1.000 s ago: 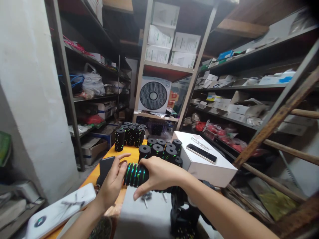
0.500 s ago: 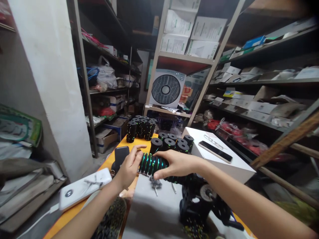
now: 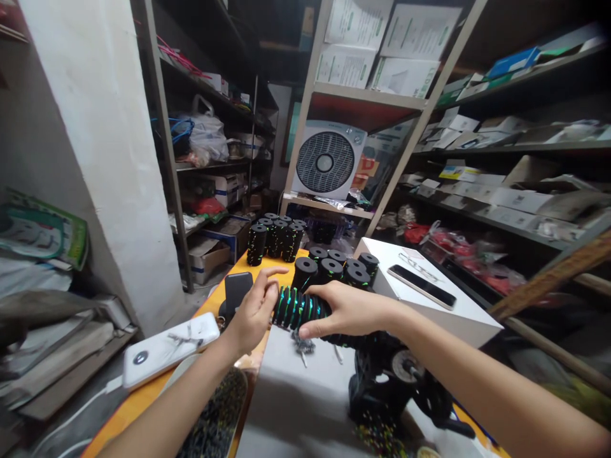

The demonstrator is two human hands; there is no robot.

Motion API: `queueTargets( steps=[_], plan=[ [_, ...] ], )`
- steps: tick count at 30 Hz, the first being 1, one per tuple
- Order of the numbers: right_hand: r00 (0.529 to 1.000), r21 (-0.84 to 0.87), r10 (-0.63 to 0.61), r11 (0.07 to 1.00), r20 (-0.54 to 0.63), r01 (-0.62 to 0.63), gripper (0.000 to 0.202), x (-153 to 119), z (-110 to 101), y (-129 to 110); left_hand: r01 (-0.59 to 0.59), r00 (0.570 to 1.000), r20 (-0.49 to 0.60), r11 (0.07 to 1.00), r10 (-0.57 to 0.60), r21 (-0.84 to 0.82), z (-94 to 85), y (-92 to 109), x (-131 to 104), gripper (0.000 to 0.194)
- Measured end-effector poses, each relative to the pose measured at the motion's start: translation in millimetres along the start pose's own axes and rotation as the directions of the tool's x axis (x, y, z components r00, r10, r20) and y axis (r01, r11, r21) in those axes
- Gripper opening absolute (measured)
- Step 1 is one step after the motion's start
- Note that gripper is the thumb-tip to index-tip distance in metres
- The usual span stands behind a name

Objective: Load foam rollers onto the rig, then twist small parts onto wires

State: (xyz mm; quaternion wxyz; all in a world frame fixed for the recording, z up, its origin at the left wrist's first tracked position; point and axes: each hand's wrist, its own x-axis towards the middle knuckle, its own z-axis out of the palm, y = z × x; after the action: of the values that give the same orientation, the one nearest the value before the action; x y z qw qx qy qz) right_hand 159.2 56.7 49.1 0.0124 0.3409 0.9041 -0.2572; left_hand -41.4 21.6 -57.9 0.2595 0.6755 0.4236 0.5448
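A row of black ring-edged spools (image 3: pixel 301 308), with shiny green-blue bands between the rings, lies sideways in front of me. My right hand (image 3: pixel 341 310) is closed over the row from above, thumb on the near side. At the row's left end, my left hand (image 3: pixel 255 310) is cupped against it, index finger stretched past the end and the other fingers bent; its exact contact is partly hidden. To the right, the row runs under my right wrist toward a black hand-cranked machine (image 3: pixel 377 388) with a round metal disc. A small grey tangle (image 3: pixel 303 343) sits just below the row.
Upright black spools stand in two groups, far left (image 3: pixel 274 238) and behind my hands (image 3: pixel 331 267). A white box (image 3: pixel 420 292) carries a phone (image 3: pixel 422 286). A white power bank (image 3: pixel 169 350), a dark phone-like slab (image 3: pixel 237 291) and a tray of small dark pieces (image 3: pixel 214 413) lie left.
The view has shifted a little, so everything sits slightly farther right. Both hands keep nearly the same hold on the row of spools.
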Motion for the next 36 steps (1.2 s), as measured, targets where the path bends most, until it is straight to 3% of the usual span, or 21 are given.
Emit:
queueTargets(
  steps=[6, 9, 14, 17, 21, 26, 28, 33, 36],
  plan=[
    [0.999, -0.074, -0.001, 0.997, -0.032, -0.001, 0.05, 0.8, 3.2, -1.5, -0.024, 0.995, 0.098, 0.999, 0.02, 0.043, -8.2, -2.3, -0.9, 0.033],
    [1.0, -0.088, 0.019, 0.996, -0.013, -0.021, 0.057, 1.3, 0.8, -2.7, -0.026, 0.979, 0.206, 0.994, 0.004, 0.104, -22.0, 15.7, 14.0, 0.035],
    [0.994, -0.061, 0.105, 0.993, -0.007, -0.105, 0.09, -19.9, -21.6, 7.0, -0.076, 0.902, 0.429, 0.964, -0.041, 0.253, -29.8, 45.4, 31.2, 0.051],
    [0.988, -0.026, 0.157, 0.987, -0.009, -0.157, 0.089, -43.9, -29.2, 18.7, -0.092, 0.902, 0.429, 0.947, -0.052, 0.308, -23.5, 48.9, 29.7, 0.049],
    [0.983, -0.046, 0.177, 0.983, -0.04, -0.178, 0.095, -62.8, -15.3, 26.0, -0.086, 0.905, 0.421, 0.941, -0.063, 0.327, -16.7, 46.8, 25.1, 0.043],
    [0.983, -0.074, 0.127, 0.988, -0.129, -0.138, 0.055, -62.2, 4.1, 22.4, -0.08, 0.909, 0.41, 0.931, -0.079, 0.357, -15.2, 47.7, 23.1, 0.038],
    [0.982, -0.085, 0.111, 0.989, -0.15, -0.125, 0.05, -61.2, 5.7, 21.2, -0.081, 0.909, 0.408, 0.925, -0.083, 0.37, -14.8, 48.3, 22.2, 0.037],
    [0.981, -0.087, 0.108, 0.989, -0.159, -0.123, 0.055, -62.6, 4.6, 23.1, -0.076, 0.897, 0.427, 0.914, -0.111, 0.399, -17.7, 53.5, 24.9, 0.041],
    [0.981, -0.068, 0.128, 0.988, -0.144, -0.139, 0.073, -65.7, 1.6, 26.6, -0.106, 0.872, 0.476, 0.906, -0.113, 0.409, -21.8, 61.8, 34.3, 0.054]
  ],
)
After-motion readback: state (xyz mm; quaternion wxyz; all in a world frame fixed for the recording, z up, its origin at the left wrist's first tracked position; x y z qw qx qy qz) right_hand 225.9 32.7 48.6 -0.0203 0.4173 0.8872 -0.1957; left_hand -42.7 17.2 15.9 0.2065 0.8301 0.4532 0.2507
